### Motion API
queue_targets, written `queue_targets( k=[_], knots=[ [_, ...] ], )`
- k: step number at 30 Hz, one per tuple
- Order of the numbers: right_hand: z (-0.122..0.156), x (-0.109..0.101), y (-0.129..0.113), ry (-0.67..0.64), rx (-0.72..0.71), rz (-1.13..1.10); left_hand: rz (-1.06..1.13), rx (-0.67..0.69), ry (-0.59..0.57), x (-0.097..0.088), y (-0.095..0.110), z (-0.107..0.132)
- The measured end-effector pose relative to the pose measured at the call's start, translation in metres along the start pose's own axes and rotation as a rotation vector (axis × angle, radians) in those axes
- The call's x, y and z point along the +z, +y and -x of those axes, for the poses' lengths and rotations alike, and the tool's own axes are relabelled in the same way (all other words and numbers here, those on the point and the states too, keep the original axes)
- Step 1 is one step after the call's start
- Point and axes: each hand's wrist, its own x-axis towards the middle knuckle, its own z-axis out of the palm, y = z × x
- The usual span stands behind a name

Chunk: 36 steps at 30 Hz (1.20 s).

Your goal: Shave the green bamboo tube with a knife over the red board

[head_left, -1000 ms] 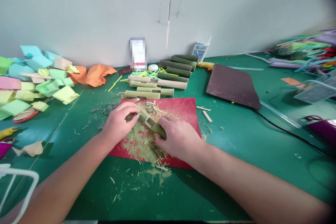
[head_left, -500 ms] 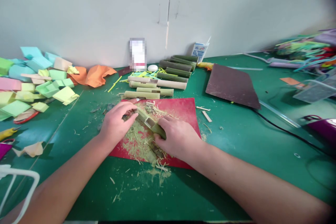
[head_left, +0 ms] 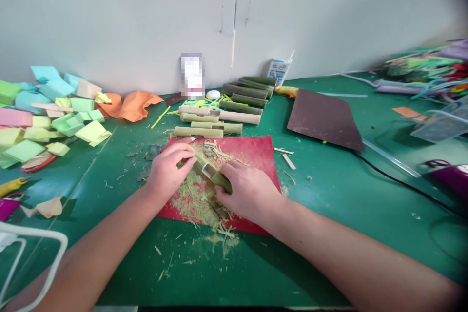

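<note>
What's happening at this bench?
The right hand grips the near end of a notched bamboo tube over a red sheet. The left hand is at the tube's far end, its fingers curled; whether they hold anything is unclear. Pale shavings litter the sheet and the green table. More bamboo pieces lie beyond the sheet, some notched too.

Right hand (head_left: 250,187): tabletop (head_left: 338,187) free rightward; bamboo row (head_left: 241,116) ahead.

Left grip (head_left: 168,165) and right grip (head_left: 253,189) bare; forearms (head_left: 329,243) bare; small spot (head_left: 300,241) on the right one.
</note>
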Motion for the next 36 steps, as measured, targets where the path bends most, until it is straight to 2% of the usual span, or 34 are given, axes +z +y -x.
queue_targets(
  k=[8, 15, 21, 28, 36],
  knots=[
    [0.001, -0.001, -0.002, 0.008, -0.002, 0.000, 0.008, -0.040, 0.002, -0.001, -0.008, 0.000],
    [0.000, 0.000, -0.001, 0.007, -0.010, -0.002, -0.001, 0.059, -0.084, -0.005, -0.009, -0.003],
    [0.000, 0.000, -0.001, 0.006, 0.000, -0.006, -0.029, 0.074, -0.115, -0.007, -0.016, -0.003],
    [0.001, 0.000, -0.001, 0.009, -0.004, -0.012, -0.060, 0.216, -0.154, -0.008, -0.025, -0.009],
    [0.000, -0.001, -0.002, 0.004, -0.002, -0.007, -0.028, 0.183, -0.135, -0.007, -0.023, -0.009]
  ],
)
